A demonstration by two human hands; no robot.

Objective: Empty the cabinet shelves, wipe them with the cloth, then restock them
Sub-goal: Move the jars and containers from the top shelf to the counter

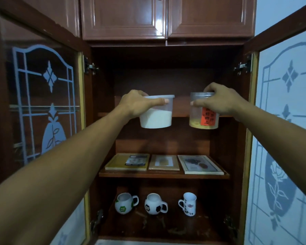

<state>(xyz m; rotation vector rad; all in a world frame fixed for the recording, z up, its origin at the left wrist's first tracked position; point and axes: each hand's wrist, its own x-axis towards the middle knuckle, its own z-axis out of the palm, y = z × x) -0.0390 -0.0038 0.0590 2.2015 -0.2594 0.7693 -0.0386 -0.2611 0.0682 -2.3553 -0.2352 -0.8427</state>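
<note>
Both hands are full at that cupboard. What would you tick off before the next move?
1. Left hand grip on white tub: ok, thumb across its front.
2. Right hand grip on orange-labelled jar: ok, held near the rim.
3. Lids on both: ok.
4. Doors open wide: ok.
5. Lower shelves emptied: not ok; flat frames and three mugs sit there.
6. Wiping cloth at hand: cannot tell, none in view.
</note>
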